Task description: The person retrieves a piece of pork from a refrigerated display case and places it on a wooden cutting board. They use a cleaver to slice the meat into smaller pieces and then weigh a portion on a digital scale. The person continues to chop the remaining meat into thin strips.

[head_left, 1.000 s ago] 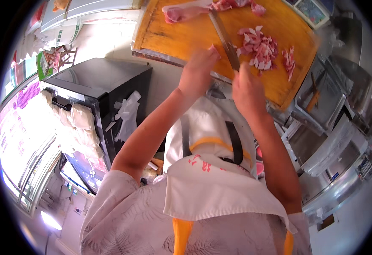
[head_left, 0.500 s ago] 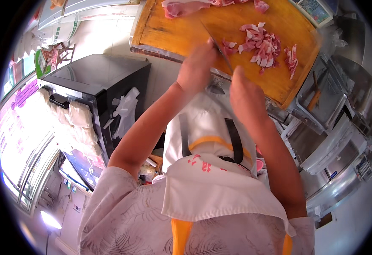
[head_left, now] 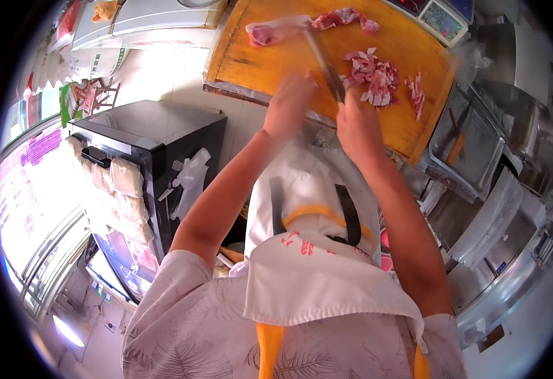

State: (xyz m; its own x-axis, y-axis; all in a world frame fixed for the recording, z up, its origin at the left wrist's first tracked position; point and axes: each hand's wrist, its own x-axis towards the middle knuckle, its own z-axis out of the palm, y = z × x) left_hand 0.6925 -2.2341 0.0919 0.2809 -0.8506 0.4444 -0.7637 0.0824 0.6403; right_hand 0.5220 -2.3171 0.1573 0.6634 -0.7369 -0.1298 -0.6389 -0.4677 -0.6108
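Note:
My right hand [head_left: 358, 126] is closed around the handle of a knife [head_left: 324, 63], whose long blade points away over the wooden cutting board [head_left: 245, 63]. To its left, my left hand [head_left: 291, 104] is over the board's near edge, its fingers smeared by motion; whether they hold anything is unclear. Right of the blade lies a heap of sliced raw meat [head_left: 375, 81], with a smaller bunch of meat strips [head_left: 416, 96] beyond it. Toward the far side rest a larger pale-edged meat piece [head_left: 270, 33] and a redder meat strip [head_left: 339, 19].
A scale-like device with a display [head_left: 444, 22] stands at the board's far right corner. Right of the board is a metal tray [head_left: 444, 142] with a wooden-handled tool [head_left: 457, 148] in it. A dark cabinet [head_left: 163, 120] with hanging plastic bags stands at left.
My left hand has drawn back from the blade, leaving a gap. The knife has turned slightly, showing more of its blade. My view has shifted a little, so the board sits differently.

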